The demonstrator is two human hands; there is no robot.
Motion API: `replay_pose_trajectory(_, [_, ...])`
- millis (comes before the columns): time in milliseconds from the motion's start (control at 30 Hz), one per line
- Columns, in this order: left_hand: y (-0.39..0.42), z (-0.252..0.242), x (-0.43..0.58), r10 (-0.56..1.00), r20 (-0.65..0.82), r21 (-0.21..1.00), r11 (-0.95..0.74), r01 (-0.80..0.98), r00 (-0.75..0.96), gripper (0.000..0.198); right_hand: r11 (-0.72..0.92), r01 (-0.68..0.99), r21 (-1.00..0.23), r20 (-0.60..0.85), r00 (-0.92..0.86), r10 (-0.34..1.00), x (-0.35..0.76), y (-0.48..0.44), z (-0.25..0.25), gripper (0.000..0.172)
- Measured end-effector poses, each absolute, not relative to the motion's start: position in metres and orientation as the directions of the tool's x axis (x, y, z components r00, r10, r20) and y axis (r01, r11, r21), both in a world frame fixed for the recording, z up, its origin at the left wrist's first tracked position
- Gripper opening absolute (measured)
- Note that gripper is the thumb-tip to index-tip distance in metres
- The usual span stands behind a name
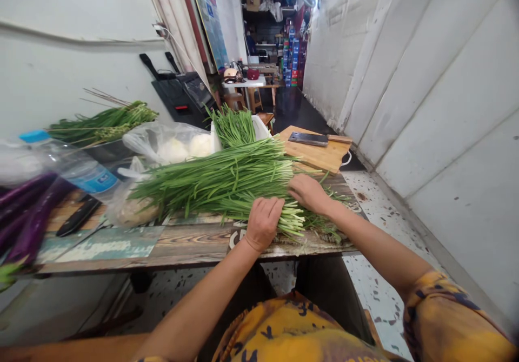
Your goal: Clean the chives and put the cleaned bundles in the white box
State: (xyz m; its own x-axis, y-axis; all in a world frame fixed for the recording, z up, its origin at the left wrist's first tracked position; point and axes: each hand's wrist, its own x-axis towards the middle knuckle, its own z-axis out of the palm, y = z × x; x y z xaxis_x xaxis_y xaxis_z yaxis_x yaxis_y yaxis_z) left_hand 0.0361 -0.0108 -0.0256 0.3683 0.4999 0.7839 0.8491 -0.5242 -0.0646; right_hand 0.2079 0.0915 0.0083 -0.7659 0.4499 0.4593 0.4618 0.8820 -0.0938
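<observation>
Across the patterned table [190,243] lie long green stalks [219,175]; the left hand [264,222], palm down, grips their front bunch [292,219]; the right hand [310,193] bends beside, its hold unclear.

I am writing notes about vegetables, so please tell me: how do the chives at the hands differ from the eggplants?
The chives are green with pale ends; the eggplants are deep purple. The chives are thin blades, while the eggplants are much thicker. The left hand grips some chives; neither hand touches the eggplants. Both are long and lie grouped together.
</observation>
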Motion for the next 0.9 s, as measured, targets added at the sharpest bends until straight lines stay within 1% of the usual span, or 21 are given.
replay_pose_trajectory(67, [-0.01,-0.026,0.037,0.492,0.785,-0.092,-0.51,0.855,0.377,0.034,0.916,0.357,-0.182,0.44,-0.804,0.4,0.213,0.079,0.008,0.013])
replay_pose_trajectory(100, [-0.009,-0.026,0.038,0.5,0.775,-0.102,-0.504,0.857,0.387,0.032,0.921,0.315,-0.23,0.436,-0.812,0.387,0.215,0.073,0.006,0.015])
replay_pose_trajectory(167, [-0.009,-0.024,0.04,0.539,0.739,-0.108,-0.497,0.861,0.404,0.025,0.911,0.286,-0.296,0.437,-0.808,0.395,0.216,0.064,0.003,0.02])
replay_pose_trajectory(233, [-0.009,-0.022,0.042,0.583,0.701,-0.1,-0.49,0.866,0.41,0.022,0.9,0.308,-0.308,0.419,-0.805,0.42,0.217,0.061,0.0,0.021])
replay_pose_trajectory(333, [-0.01,-0.021,0.043,0.614,0.67,-0.102,-0.48,0.871,0.417,0.024,0.91,0.325,-0.257,0.39,-0.827,0.405,0.222,0.064,0.002,0.019])
replay_pose_trajectory(400, [-0.01,-0.021,0.042,0.612,0.676,-0.102,-0.474,0.875,0.41,0.025,0.911,0.333,-0.245,0.409,-0.816,0.408,0.231,0.072,0.008,0.017])
replay_pose_trajectory(500, [-0.011,-0.022,0.04,0.588,0.714,-0.085,-0.467,0.88,0.381,0.023,0.868,0.384,-0.314,0.493,-0.715,0.495,0.245,0.086,0.018,0.018])
replay_pose_trajectory(567, [-0.011,-0.022,0.039,0.562,0.74,-0.069,-0.482,0.873,0.369,0.023,0.846,0.397,-0.356,0.514,-0.673,0.532,0.247,0.091,0.023,0.02])
replay_pose_trajectory(633, [-0.012,-0.022,0.038,0.545,0.754,-0.058,-0.502,0.863,0.367,0.024,0.853,0.368,-0.37,0.465,-0.721,0.513,0.239,0.089,0.024,0.022])
replay_pose_trajectory(767, [-0.014,-0.02,0.037,0.552,0.748,-0.056,-0.5,0.864,0.368,0.024,0.862,0.279,-0.424,0.324,-0.841,0.432,0.214,0.074,0.02,0.028])
replay_pose_trajectory(833, [-0.014,-0.02,0.038,0.55,0.747,-0.067,-0.495,0.866,0.373,0.023,0.854,0.262,-0.45,0.299,-0.857,0.42,0.211,0.071,0.018,0.031])
replay_pose_trajectory(900, [-0.014,-0.019,0.038,0.545,0.75,-0.076,-0.493,0.867,0.375,0.023,0.835,0.281,-0.473,0.307,-0.836,0.455,0.218,0.078,0.017,0.034])
